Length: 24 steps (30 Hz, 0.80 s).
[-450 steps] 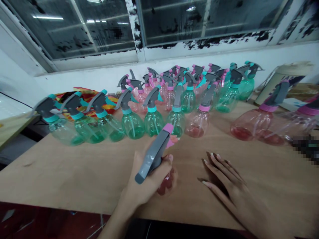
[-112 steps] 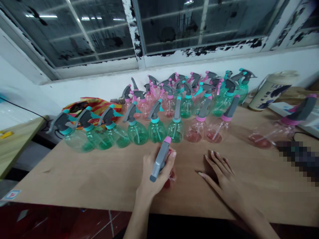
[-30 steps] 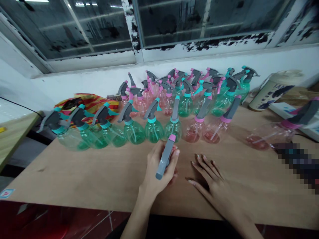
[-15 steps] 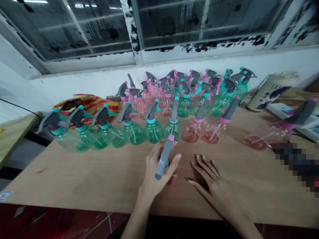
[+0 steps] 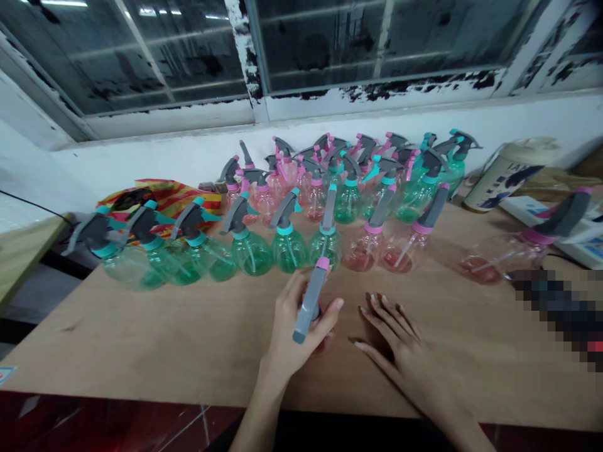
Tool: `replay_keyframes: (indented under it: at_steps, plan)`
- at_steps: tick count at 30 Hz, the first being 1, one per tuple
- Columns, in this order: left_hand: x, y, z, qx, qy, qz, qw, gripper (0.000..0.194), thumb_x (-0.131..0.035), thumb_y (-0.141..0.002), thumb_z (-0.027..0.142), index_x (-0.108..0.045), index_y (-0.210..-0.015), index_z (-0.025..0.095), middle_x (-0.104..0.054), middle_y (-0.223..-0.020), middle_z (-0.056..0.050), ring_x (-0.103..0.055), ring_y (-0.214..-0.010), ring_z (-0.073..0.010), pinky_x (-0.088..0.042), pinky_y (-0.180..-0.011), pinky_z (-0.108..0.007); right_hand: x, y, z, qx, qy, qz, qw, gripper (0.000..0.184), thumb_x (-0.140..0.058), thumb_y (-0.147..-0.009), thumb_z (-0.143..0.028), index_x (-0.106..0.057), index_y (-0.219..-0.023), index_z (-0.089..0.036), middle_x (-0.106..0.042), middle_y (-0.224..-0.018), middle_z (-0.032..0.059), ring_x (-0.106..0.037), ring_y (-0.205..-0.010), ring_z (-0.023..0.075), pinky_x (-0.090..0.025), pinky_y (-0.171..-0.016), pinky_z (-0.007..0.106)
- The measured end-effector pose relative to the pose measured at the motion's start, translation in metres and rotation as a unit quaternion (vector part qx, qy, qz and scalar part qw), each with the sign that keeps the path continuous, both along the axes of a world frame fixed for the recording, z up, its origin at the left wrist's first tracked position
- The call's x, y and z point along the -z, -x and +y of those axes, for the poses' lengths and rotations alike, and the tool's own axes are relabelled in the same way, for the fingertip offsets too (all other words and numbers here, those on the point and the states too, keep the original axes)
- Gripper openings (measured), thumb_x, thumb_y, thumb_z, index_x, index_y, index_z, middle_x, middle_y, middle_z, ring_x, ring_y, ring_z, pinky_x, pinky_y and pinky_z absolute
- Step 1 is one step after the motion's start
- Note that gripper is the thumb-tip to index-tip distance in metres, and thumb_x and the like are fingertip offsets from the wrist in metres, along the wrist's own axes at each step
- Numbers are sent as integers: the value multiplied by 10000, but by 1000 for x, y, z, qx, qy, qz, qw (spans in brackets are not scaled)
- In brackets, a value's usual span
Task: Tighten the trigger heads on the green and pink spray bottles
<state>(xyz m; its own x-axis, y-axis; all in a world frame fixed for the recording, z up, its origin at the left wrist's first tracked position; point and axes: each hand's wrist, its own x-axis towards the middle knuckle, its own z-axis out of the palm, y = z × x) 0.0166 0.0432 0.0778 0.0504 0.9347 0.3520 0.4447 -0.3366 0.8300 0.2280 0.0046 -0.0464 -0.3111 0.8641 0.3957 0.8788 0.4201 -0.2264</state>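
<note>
My left hand (image 5: 294,329) is wrapped round a pink spray bottle (image 5: 311,307) with a grey trigger head, which stands upright on the wooden table near me. The hand and the head hide most of its body. Flat on the tabletop to the right lies my right hand (image 5: 400,342), fingers spread and holding nothing. Just beyond the held bottle is a front row of spray bottles: several green ones, such as this green spray bottle (image 5: 289,248), then two pink ones, including a pink spray bottle (image 5: 400,254). Farther right stands another pink spray bottle (image 5: 485,263).
Behind the front row, more pink and green spray bottles (image 5: 348,201) crowd against the wall. A red-and-yellow striped bag (image 5: 188,194) lies at the back left. At the back right are a large pale bottle (image 5: 509,172) and a white device (image 5: 575,251). A pixelated patch covers the right edge.
The view has shifted very slightly. My left hand keeps its hold on the pink spray bottle, and my right hand stays flat on the table.
</note>
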Motion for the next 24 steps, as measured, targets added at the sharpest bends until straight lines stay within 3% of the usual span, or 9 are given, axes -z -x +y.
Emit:
replay_keyframes:
  at_steps: [5, 10, 16, 24]
  plan:
    - [3, 3, 2, 21, -6, 23, 999, 325, -673, -817, 283, -630, -1138, 253, -719, -985, -69, -704, -890, -244, -562, -822, -399, 1, 0, 0, 4, 11, 22, 1000, 572, -516, -917, -509, -482, -1402, -208, -437, -1501, 100, -360, -1406, 288, -347, -1117, 555]
    - [2, 2, 3, 15, -1, 39, 999, 295, -665, -824, 286, -646, -1115, 241, -719, -886, -48, -694, -693, -197, -568, -728, -358, 1, 0, -1, 2, 16, 27, 1000, 574, -527, -913, -505, -481, -1402, -209, -430, -1506, 98, -352, -1410, 287, -332, -1127, 552]
    - [0, -3, 3, 12, 9, 15, 1000, 161, -618, -868, 321, -618, -991, 216, -718, -895, -60, -715, -853, -230, -555, -750, -347, 0, 0, 1, 1, 10, 12, 1000, 580, -509, -922, -508, -472, -1408, -192, -438, -1499, 105, -353, -1409, 288, -353, -1113, 555]
    - [1, -8, 1, -32, 12, 21, 999, 173, -566, -901, 334, -532, -780, 215, -606, -663, 8, -638, -602, -161, -486, -569, -272, 1, 0, 0, 5, 14, 23, 1000, 571, -503, -923, -511, -481, -1402, -200, -439, -1499, 98, -338, -1416, 288, -343, -1118, 563]
